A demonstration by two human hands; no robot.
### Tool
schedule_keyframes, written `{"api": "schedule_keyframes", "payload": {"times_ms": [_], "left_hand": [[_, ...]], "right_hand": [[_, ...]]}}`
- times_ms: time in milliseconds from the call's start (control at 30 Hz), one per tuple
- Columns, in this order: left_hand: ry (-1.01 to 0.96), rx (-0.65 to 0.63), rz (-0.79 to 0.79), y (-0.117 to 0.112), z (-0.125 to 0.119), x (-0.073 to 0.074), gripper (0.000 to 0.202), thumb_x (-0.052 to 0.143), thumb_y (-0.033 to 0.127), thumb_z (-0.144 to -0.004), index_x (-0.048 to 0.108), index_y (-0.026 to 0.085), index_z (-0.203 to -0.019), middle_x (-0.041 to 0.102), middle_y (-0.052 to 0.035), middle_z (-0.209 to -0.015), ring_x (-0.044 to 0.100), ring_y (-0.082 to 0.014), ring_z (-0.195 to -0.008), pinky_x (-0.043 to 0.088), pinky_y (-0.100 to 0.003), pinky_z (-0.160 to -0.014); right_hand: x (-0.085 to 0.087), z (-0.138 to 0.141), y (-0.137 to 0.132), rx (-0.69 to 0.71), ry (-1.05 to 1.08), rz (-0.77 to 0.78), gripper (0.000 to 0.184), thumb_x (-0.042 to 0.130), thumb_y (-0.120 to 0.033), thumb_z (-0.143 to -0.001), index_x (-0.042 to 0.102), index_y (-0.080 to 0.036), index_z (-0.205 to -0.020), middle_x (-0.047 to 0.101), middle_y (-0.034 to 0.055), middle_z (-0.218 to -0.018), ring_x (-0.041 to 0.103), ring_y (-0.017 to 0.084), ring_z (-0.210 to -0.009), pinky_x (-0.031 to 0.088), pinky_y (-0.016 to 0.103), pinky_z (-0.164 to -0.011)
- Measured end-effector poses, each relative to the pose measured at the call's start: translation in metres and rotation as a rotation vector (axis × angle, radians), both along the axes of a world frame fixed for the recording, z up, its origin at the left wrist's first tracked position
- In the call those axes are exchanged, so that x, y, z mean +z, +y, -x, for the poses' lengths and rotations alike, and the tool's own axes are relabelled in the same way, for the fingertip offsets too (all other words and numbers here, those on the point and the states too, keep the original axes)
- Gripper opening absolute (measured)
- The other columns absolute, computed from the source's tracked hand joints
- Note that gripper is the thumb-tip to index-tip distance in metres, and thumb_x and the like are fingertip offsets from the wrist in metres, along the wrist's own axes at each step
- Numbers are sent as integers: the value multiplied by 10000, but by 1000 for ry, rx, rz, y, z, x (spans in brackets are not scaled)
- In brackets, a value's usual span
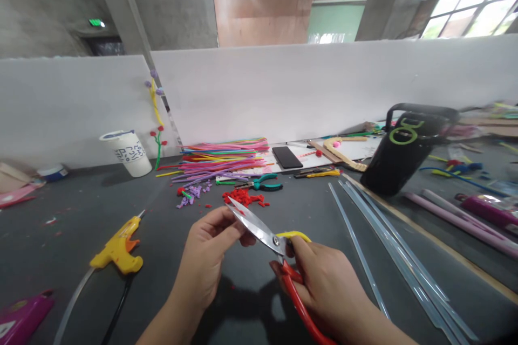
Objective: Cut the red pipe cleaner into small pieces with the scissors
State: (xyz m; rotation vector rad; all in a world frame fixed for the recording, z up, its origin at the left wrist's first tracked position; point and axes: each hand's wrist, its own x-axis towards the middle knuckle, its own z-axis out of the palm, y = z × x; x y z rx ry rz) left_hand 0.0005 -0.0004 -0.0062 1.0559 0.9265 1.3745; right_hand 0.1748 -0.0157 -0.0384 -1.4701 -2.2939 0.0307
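Note:
My right hand (324,275) is closed around the scissors (259,229), which have red and yellow handles. Their metal blades point up and left and look slightly parted. Close against the blades, my left hand (212,248) has its thumb and fingers pinched together. A tiny bit of red shows by the blade tips, but what the fingers hold is mostly hidden. Just beyond the blades lies a heap of short red pieces (246,198), with purple pieces (194,194) to its left. Teal-handled pliers (263,183) rest behind the red heap.
A bundle of colourful pipe cleaners (222,159) lies by the white partition, near a phone (287,157). On the left are a yellow glue gun (119,248) and a white cup (128,153). Clear glue sticks (388,242) and a black bottle (399,151) occupy the right.

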Motion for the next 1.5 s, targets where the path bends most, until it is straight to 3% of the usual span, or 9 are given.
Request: {"api": "schedule_keyframes", "payload": {"times_ms": [233, 433, 567, 733, 867, 1000, 1133, 1267, 1500], "left_hand": [[3, -27, 10, 2, 4, 3, 32, 613, 146, -664, 635, 158, -683, 627, 12, -605, 544, -91, -539, 421, -193, -551], [56, -212, 154, 1, -5, 4, 45, 611, 172, -653, 599, 137, -628, 611, -7, -550, 528, -89, -474, 400, -200, -508], [157, -336, 221, 0, -12, -1, 81, 613, 169, -622, 570, 126, -569, 586, -11, -505, 512, -92, -433, 382, -207, -474], [328, -339, 228, 2, -14, -10, 40, 549, 108, -606, 587, 120, -615, 569, 5, -514, 509, -92, -433, 389, -214, -473], [457, -342, 181, 3, -13, -12, 57, 524, 89, -609, 560, 132, -600, 557, 17, -515, 508, -89, -440, 367, -200, -455], [413, -345, 231, 5, -13, -10, 49, 551, 129, -622, 522, 142, -585, 549, 20, -495, 502, -85, -423, 359, -199, -449], [346, -357, 269, 4, -11, -9, 30, 567, 139, -635, 548, 129, -615, 571, 4, -521, 516, -87, -444, 378, -206, -480], [265, -447, 296, 1, -9, -10, 27, 569, 117, -633, 588, 110, -650, 581, -9, -537, 505, -79, -433, 368, -197, -465], [163, -420, 281, 0, -13, -7, 97, 554, 162, -672, 613, 85, -687, 607, -58, -599, 553, -119, -496, 396, -234, -516]], "right_hand": [[4, -1, 1, -13, 139, 64, 268, 433, -422, -767, 455, -189, -635, 494, -14, -496, 437, 120, -426, 241, 225, -433], [22, 3, 8, 61, 765, 476, 149, 465, -297, -736, 458, -183, -641, 394, -57, -525, 372, 74, -454, 302, 179, -433], [30, 8, 15, 93, 990, 706, 106, 476, -274, -706, 500, -171, -716, 376, -85, -446, 339, 61, -374, 296, 177, -385], [28, 13, 19, 104, 964, 709, 34, 500, -185, -640, 488, -158, -624, 438, -66, -497, 358, 54, -420, 270, 163, -388], [22, 14, 23, 8, 973, 616, 55, 482, -126, -597, 459, -164, -566, 397, -83, -464, 357, 47, -412, 265, 154, -387], [20, 12, 27, -94, 972, 657, 83, 467, -170, -625, 416, -187, -563, 331, -104, -381, 330, 48, -316, 252, 159, -330], [23, 11, 24, 37, 1028, 798, 59, 489, -170, -616, 489, -170, -675, 426, -92, -431, 358, 44, -337, 275, 153, -344], [27, 9, 19, 180, 1012, 848, 89, 528, -243, -656, 499, -159, -662, 457, -76, -437, 363, 42, -341, 266, 153, -347], [29, 11, 20, 116, 1002, 840, 95, 537, -221, -661, 473, -164, -621, 443, -90, -392, 343, 34, -318, 246, 142, -330]]}}
